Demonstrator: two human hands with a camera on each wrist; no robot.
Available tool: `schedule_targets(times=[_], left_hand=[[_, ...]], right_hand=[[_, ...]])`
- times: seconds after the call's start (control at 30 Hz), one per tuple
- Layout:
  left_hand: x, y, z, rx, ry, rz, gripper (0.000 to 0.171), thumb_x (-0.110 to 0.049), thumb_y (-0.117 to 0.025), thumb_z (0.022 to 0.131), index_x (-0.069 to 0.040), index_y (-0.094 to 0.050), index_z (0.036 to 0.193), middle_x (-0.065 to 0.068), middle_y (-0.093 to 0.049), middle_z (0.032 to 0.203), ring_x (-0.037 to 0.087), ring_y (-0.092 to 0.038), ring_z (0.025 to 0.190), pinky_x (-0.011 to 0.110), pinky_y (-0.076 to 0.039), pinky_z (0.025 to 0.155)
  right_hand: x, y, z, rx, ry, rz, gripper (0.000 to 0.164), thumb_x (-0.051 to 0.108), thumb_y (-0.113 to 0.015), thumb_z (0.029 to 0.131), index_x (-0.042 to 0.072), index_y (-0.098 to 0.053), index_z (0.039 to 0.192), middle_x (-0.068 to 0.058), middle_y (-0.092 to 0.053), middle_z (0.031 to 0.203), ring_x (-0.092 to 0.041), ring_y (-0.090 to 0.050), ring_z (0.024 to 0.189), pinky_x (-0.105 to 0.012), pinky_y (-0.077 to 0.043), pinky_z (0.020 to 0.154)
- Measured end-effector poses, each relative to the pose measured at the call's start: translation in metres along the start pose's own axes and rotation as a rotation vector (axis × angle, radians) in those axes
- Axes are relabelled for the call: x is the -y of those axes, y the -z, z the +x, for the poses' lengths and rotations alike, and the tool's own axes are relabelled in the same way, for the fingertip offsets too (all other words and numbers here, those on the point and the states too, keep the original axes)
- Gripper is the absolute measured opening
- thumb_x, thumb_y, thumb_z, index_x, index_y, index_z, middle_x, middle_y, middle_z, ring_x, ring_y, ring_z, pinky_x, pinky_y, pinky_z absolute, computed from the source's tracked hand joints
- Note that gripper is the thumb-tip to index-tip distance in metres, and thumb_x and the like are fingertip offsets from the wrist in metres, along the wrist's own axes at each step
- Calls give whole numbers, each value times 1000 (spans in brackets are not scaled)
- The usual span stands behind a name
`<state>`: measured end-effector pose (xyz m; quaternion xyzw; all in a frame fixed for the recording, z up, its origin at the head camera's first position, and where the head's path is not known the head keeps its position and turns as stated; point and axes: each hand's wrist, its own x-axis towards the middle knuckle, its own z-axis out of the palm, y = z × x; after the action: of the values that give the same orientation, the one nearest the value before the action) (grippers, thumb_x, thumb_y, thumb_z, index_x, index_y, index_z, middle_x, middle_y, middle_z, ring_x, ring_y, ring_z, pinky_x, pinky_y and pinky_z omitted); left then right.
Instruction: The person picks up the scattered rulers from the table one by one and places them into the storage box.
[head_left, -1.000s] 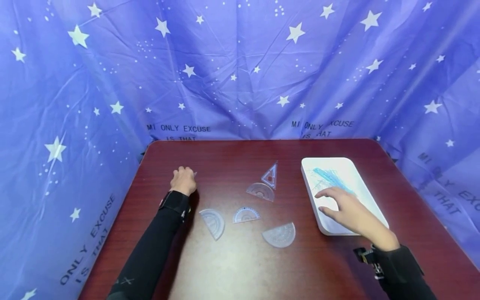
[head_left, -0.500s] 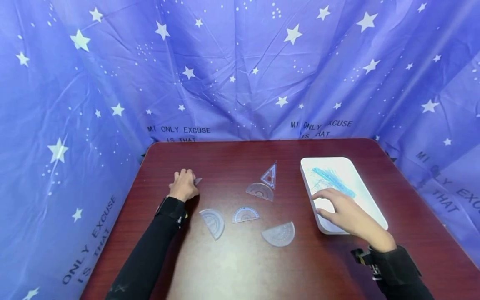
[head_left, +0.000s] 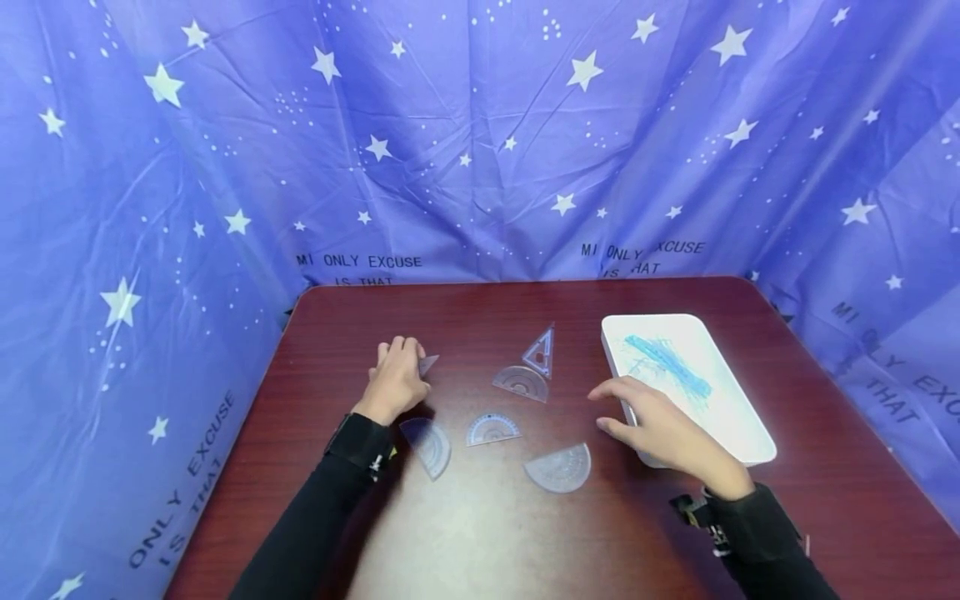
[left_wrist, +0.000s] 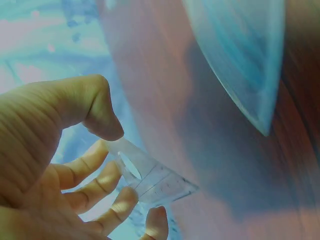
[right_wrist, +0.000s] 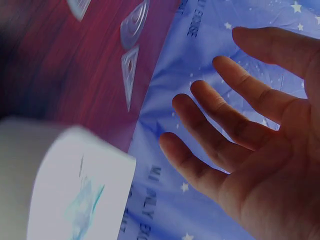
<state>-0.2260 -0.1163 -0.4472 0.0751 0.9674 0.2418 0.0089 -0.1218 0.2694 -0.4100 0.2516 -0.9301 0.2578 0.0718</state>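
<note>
My left hand [head_left: 396,383] pinches a clear set square [left_wrist: 155,177] between thumb and fingertips; its pointed corner sticks out to the right. Just below that hand lies a clear protractor [head_left: 427,447] on the table. My right hand [head_left: 660,429] hovers over the left edge of a white tray [head_left: 738,421], fingers apart and holding nothing. Inside the tray is a pile of bluish clear pieces [head_left: 671,365], too blurred to tell singly. Between the hands lie a set square [head_left: 540,352], a protractor [head_left: 522,382] touching or nearly touching it, a small protractor [head_left: 492,429] and a frosted protractor [head_left: 559,469].
The dark red wooden table [head_left: 465,312] has rounded far corners. A blue curtain [head_left: 465,125] with white stars and printed words hangs behind it and at both sides. The tray's raised rim stands on the table's right part.
My left hand has lifted the set square and moved right with it, toward the protractors. My right hand has shifted left, from over the tray to its left edge.
</note>
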Motion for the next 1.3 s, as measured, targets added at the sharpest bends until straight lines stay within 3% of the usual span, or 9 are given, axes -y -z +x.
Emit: schedule_targets(times=[0.2,0.33,0.63,0.8,0.97,1.1,1.3], left_hand=[[-43,-2,-19,-44,-130,-25,49,-5,-83,72,-10,-59,115,11,-59,120,34,-47,117,52,-54,82],[-70,-7,-32,-66,-203,-49,50,-4,-81,70,-11,-59,115,7,-59,118,32,-48,115,48,-53,80],[-118,-20,-60,-155,-385,-40,47,-6,-79,73,-8,-61,116,6,-61,114,29,-53,108,36,-50,69],[-131,-25,-68,-241,-439,-30,37,-17,-83,81,-9,-64,111,6,-62,109,27,-54,100,33,-50,65],[-136,-30,-72,-280,-441,-17,36,-14,-79,80,-9,-67,114,7,-62,108,28,-56,98,35,-54,67],[-137,-32,-75,-305,-453,-6,39,-13,-80,82,-8,-67,118,8,-64,111,28,-57,99,37,-56,71],[-138,-35,-77,-315,-475,-40,38,-11,-81,88,-6,-66,123,9,-63,116,27,-57,102,35,-59,78]], right_hand=[[15,-15,13,30,-51,72,33,8,-77,96,5,-70,128,-10,-73,128,-34,-70,122,-56,-55,104],[27,-26,21,41,-79,193,35,10,-73,100,2,-67,134,-16,-71,134,-38,-73,119,-56,-59,102],[50,-54,35,29,-165,399,36,17,-62,110,0,-62,142,-20,-72,135,-32,-76,113,-40,-63,96],[58,-62,37,-3,-267,676,35,13,-54,113,-6,-56,143,-26,-71,132,-15,-74,108,-27,-62,91],[61,-66,38,-51,-319,917,36,6,-52,112,-16,-49,141,-37,-64,137,1,-70,106,-22,-60,91],[62,-66,38,-83,-352,973,33,2,-51,110,-17,-49,137,-32,-69,131,-1,-71,104,-22,-60,90],[60,-63,39,-109,-377,990,28,-1,-50,108,-17,-51,131,-8,-76,112,-5,-72,97,-24,-62,85]])
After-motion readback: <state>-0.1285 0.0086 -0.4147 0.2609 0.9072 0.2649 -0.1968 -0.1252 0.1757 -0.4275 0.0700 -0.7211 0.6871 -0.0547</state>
